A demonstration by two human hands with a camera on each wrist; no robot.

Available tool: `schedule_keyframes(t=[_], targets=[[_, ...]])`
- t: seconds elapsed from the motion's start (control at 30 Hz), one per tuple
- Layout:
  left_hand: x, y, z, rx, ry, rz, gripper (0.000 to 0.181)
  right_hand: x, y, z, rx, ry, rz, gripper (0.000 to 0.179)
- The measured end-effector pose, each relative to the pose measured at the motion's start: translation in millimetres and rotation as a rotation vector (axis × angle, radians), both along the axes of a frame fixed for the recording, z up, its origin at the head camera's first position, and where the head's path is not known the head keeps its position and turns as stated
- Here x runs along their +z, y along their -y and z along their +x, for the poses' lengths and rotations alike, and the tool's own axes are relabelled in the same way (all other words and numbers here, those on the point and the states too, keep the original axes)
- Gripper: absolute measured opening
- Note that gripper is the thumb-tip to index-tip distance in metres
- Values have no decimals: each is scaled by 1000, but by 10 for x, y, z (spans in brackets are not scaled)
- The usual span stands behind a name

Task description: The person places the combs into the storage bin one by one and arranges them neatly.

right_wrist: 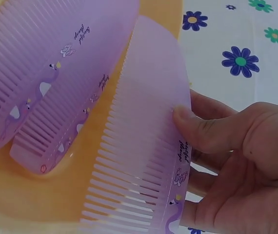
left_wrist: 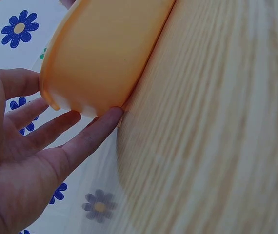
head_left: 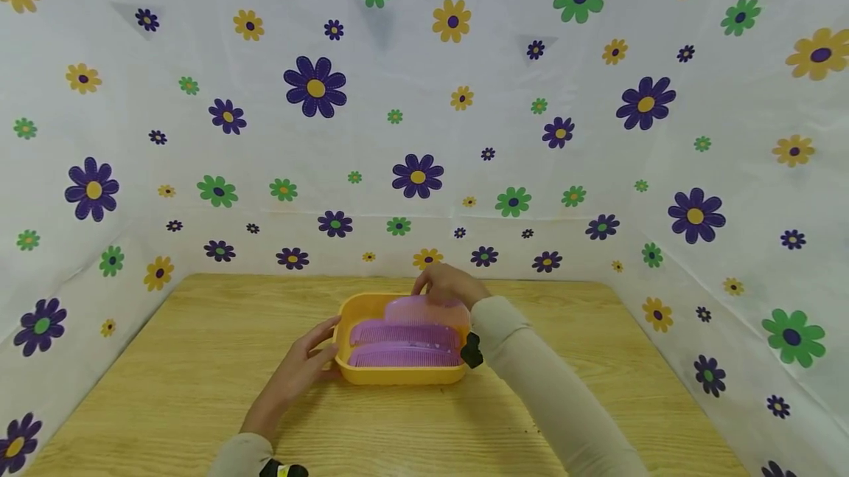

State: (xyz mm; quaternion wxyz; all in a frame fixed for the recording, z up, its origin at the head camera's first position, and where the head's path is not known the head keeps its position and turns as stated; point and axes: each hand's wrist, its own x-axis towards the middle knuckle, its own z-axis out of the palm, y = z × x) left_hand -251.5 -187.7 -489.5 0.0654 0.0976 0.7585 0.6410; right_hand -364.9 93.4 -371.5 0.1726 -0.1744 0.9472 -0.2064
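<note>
A yellow plastic basket (head_left: 404,377) stands on the table with two purple combs (head_left: 401,356) lying side by side in it. My right hand (head_left: 452,285) pinches a third, paler purple comb (right_wrist: 148,97) by its back, thumb on the near face and fingers behind. That comb is held over the far right part of the basket, teeth toward the other combs. At the basket's left end is my left hand (head_left: 301,368), its spread, fairly straight fingers (left_wrist: 92,134) touching the outer wall. Small printed pictures and lettering run along the combs' backs.
The wood-grain table (head_left: 219,344) extends around the basket. A white sheet (head_left: 265,152) with green, purple and yellow flowers rises behind and at both sides. A few dark specks (head_left: 530,430) lie on the table at the right front.
</note>
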Motion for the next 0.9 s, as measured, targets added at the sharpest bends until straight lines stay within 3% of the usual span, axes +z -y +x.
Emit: schedule_keyframes(t=[0.53,0.9], targets=[[-29,6,6,-5,-5,22,55,-99,241,-40,31,-4,33,42],[-31,11,-13,4,2,17,55,-135,369,-57,20,27,2,39]])
